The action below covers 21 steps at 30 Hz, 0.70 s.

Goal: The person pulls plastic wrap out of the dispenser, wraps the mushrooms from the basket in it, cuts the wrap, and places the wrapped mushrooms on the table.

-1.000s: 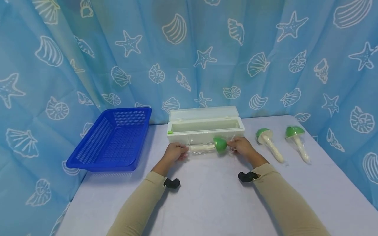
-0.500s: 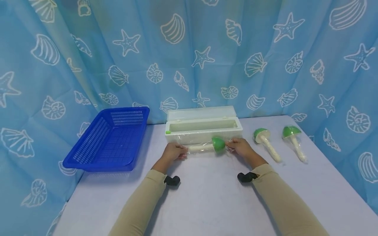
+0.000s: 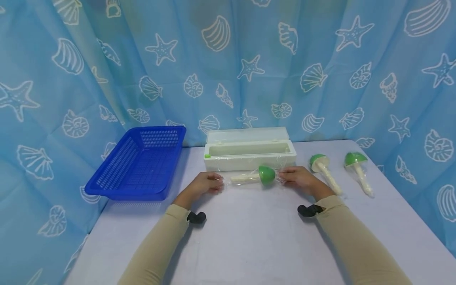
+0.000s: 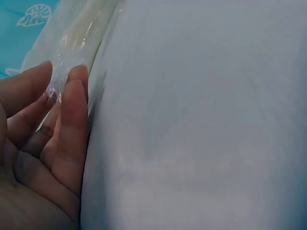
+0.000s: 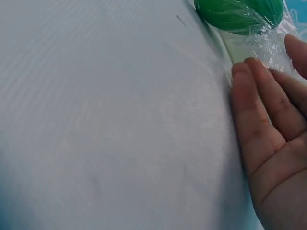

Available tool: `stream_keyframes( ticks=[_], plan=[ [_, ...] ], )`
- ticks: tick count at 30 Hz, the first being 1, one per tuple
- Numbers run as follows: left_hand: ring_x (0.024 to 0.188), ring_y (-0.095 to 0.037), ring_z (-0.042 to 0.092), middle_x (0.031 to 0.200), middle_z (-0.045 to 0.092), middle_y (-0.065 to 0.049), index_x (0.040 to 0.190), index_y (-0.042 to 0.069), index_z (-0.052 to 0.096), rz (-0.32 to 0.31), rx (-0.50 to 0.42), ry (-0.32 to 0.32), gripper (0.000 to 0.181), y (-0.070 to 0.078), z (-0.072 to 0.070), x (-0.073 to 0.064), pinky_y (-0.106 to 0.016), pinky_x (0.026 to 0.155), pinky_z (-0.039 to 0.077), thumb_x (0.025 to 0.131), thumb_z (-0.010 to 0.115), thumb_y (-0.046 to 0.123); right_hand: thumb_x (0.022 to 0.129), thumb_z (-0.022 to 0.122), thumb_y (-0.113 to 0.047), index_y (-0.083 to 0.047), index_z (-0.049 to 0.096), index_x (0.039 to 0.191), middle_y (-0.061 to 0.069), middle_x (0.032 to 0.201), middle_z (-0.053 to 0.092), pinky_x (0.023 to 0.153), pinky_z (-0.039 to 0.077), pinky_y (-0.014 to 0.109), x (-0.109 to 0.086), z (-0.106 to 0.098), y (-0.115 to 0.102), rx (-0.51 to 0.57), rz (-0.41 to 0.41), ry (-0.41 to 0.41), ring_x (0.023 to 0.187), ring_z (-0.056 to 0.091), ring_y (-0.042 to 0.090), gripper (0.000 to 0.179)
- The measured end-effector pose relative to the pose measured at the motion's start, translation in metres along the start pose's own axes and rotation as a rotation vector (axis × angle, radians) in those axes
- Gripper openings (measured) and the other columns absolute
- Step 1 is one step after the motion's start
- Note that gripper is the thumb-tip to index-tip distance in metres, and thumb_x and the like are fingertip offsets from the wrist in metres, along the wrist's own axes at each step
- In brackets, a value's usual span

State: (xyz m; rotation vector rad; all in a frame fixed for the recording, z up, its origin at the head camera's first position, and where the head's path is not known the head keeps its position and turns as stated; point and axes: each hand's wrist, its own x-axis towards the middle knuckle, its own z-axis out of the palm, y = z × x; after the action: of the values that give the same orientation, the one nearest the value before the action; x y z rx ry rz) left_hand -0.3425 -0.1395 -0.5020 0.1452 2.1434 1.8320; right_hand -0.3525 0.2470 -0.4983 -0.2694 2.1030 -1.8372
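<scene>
A mushroom model (image 3: 266,175) with a green cap and pale stem lies on its side in clear plastic film, cap to the right. It is just in front of a long white film dispenser box (image 3: 249,161) whose lid stands up. My left hand (image 3: 204,185) is at the stem end, thumb and fingers apart around the loose film (image 4: 64,52) in the left wrist view. At the cap end is my right hand (image 3: 298,179), its fingers nearly straight and the thumb spread away. The green cap (image 5: 237,14) shows beyond its fingertips in the right wrist view.
Two more wrapped green-capped mushrooms, a nearer one (image 3: 325,174) and a farther one (image 3: 359,172), lie at the right. A blue plastic basket (image 3: 167,174) stands at the left. A shell-patterned blue curtain (image 3: 249,79) hangs behind the white-covered table (image 3: 249,237).
Both hands have let go of the film ends and drawn slightly outward, away from the mushroom. The wrapped mushroom stays in front of the box. The head view has shifted slightly.
</scene>
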Motion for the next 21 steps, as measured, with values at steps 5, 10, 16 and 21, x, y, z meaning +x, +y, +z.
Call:
stream_keyframes(
  ticks=[5, 10, 16, 21],
  plan=[
    [0.073, -0.021, 0.067, 0.094, 0.068, -0.015, 0.113, -0.008, 0.062, -0.027, 0.052, 0.038, 0.024, 0.003, -0.010, -0.003, -0.034, 0.070, 0.057, 0.094, 0.064, 0.006, 0.095, 0.064, -0.013, 0.013, 0.032, 0.144, 0.024, 0.125, 0.055, 0.088, 0.052, 0.036, -0.001, 0.000, -0.014, -0.180, 0.025, 0.053, 0.099, 0.063, 0.019, 0.064],
    [0.073, -0.020, 0.066, 0.093, 0.068, -0.014, 0.105, -0.004, 0.065, 0.009, 0.206, 0.186, 0.018, 0.011, -0.020, -0.003, -0.032, 0.067, 0.056, 0.095, 0.062, 0.011, 0.093, 0.061, -0.013, 0.006, 0.045, 0.137, 0.020, 0.112, 0.057, 0.077, 0.050, 0.039, -0.003, 0.008, -0.044, -0.511, -0.052, 0.251, 0.092, 0.059, 0.026, 0.050],
    [0.080, -0.022, 0.058, 0.090, 0.062, -0.010, 0.099, 0.002, 0.063, 0.250, 0.342, 0.504, 0.019, 0.023, -0.028, 0.006, -0.033, 0.069, 0.048, 0.089, 0.070, 0.016, 0.093, 0.055, -0.015, 0.001, 0.060, 0.115, 0.015, 0.100, 0.059, 0.073, 0.044, 0.043, 0.005, 0.037, -0.074, -0.672, -0.172, 0.530, 0.086, 0.054, 0.030, 0.027],
    [0.111, -0.035, 0.050, 0.119, 0.055, -0.017, 0.117, 0.002, 0.058, 0.334, 0.335, 0.544, 0.043, 0.034, -0.026, 0.015, -0.046, 0.092, 0.042, 0.083, 0.077, 0.020, 0.097, 0.055, -0.017, -0.002, 0.065, 0.107, 0.013, 0.100, 0.065, 0.078, 0.048, 0.045, 0.027, 0.072, -0.088, -0.713, -0.235, 0.467, 0.090, 0.059, 0.029, 0.021]
  ],
)
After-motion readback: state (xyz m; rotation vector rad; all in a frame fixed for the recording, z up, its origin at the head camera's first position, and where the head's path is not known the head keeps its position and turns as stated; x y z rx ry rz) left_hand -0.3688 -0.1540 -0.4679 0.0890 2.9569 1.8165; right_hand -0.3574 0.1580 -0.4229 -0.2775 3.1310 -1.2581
